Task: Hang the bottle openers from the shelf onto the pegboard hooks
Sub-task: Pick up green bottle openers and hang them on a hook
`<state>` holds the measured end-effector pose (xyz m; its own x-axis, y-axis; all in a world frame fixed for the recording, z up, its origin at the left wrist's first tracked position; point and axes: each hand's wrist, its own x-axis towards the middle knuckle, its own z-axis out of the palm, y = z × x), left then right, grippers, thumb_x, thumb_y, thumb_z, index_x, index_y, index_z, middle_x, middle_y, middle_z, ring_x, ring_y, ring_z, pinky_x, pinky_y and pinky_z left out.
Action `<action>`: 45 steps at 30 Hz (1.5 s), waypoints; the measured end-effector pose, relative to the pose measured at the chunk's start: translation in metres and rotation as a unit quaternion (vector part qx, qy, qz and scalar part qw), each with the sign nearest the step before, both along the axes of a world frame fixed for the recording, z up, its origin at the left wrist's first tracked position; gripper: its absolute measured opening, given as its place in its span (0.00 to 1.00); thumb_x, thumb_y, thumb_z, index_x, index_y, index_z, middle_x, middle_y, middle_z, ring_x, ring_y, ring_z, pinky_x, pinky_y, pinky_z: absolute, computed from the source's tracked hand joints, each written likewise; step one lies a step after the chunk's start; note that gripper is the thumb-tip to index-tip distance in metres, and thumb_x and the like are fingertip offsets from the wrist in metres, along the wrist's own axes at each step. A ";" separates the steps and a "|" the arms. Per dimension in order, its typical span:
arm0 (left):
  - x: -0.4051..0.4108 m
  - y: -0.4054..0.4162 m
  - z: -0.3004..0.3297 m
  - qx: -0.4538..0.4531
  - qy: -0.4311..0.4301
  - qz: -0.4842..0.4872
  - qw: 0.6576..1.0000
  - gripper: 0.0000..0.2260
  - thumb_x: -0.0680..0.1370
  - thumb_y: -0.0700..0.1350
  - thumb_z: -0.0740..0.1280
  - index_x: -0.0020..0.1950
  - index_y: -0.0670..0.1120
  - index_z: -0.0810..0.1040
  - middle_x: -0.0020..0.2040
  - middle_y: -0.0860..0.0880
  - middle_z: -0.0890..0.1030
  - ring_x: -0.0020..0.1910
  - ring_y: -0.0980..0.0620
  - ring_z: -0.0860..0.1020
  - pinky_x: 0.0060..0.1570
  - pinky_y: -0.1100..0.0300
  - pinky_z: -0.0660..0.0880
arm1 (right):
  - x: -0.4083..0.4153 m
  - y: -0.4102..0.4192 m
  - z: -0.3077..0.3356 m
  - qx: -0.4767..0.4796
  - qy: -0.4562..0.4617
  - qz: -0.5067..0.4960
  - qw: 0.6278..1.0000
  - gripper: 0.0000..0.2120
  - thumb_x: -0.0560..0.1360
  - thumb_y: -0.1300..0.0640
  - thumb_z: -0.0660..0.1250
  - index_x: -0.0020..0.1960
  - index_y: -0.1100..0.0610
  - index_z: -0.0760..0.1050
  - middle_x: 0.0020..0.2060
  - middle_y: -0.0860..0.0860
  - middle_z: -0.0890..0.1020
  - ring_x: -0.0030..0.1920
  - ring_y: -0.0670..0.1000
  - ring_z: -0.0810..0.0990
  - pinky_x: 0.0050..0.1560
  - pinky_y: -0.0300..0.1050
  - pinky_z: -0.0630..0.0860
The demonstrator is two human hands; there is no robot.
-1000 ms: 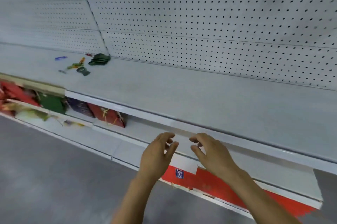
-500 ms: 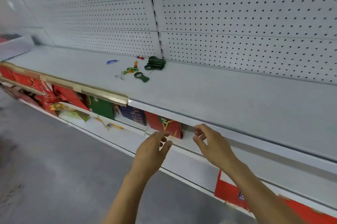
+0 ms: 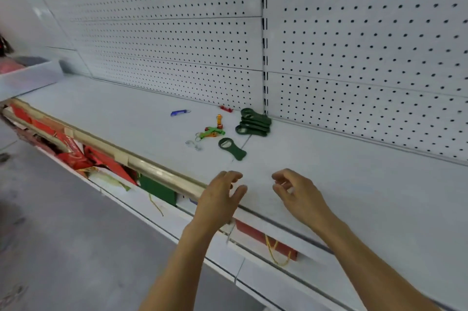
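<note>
Reaching toward the openers, both hands empty

Left hand and right hand, grips released, have advanced over the shelf edge; single green opener lies just beyond, stacked openers farther against the pegboard, nothing hung yet.

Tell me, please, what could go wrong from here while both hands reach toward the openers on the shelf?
1. The stack of dark green plastic bottle openers may topple if grabbed carelessly.
2. The small clear hooks are hard to see and may get swept off the white shelf.
3. No hooks show on the white pegboard, so hanging may stall.
</note>
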<state>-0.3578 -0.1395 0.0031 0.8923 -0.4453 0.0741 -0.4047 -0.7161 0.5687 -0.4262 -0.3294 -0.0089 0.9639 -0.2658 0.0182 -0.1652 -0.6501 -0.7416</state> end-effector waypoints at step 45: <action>0.224 0.025 -0.011 -0.212 0.177 -0.067 0.959 0.07 0.74 0.42 0.71 0.42 0.39 0.78 0.36 0.41 0.79 0.32 0.54 0.71 0.35 0.63 0.70 | 0.180 0.057 -0.019 -0.188 0.122 -0.262 0.939 0.10 0.81 0.57 0.55 0.53 0.58 0.73 0.45 0.52 0.78 0.39 0.51 0.73 0.38 0.43 0.68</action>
<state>-0.1339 -0.1150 -0.0080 0.8317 -0.5547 -0.0242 -0.2039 -0.3458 0.9159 -0.2457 -0.2724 -0.0282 0.6901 -0.7237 0.0014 -0.6705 -0.6401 -0.3751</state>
